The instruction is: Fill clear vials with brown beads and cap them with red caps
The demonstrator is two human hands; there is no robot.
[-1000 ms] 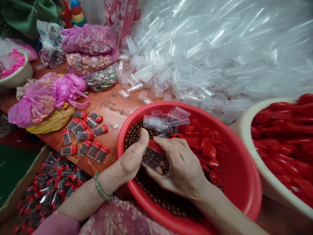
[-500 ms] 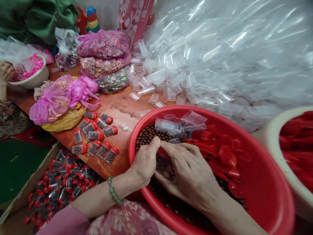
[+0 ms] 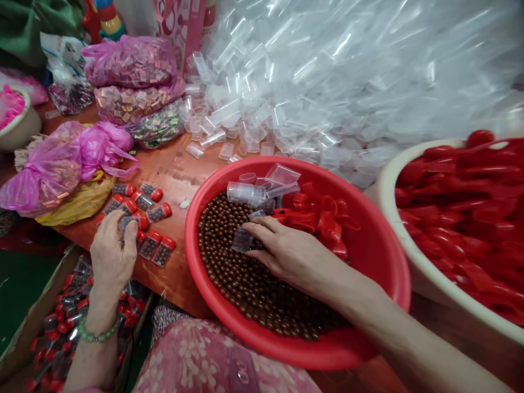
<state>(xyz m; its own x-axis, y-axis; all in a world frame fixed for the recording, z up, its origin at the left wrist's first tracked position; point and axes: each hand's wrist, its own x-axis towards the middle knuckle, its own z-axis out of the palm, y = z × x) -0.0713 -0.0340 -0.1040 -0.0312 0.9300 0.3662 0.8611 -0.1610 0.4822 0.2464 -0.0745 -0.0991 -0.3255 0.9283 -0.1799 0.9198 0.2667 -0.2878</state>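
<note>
My left hand [image 3: 111, 254], with a green bead bracelet at the wrist, is at the table's left part. Its fingers close round a small clear container [image 3: 125, 222] filled with dark balls. Several such red-capped containers [image 3: 165, 251] lie around it. Over the red basin [image 3: 194, 262] my right hand [image 3: 282, 248] grips a clear plastic container [image 3: 242, 240] just above the brown balls [image 3: 245, 295]. Behind that hand, more clear containers [image 3: 245, 192] and red plastic caps [image 3: 305, 215] rest in the basin. My fingers partly hide both held containers.
A large heap of clear containers [image 3: 254, 117] covers the back. At right stands a cream tub [image 3: 388, 180] of red plastic parts. Pink bags [image 3: 131, 63] sit at back left. Below the table edge, a box [image 3: 61, 267] holds many filled red-capped containers.
My hands have parted. The left has moved from the basin to the containers on the table with a filled one. The right holds a clear container over the balls. The view has shifted right.
</note>
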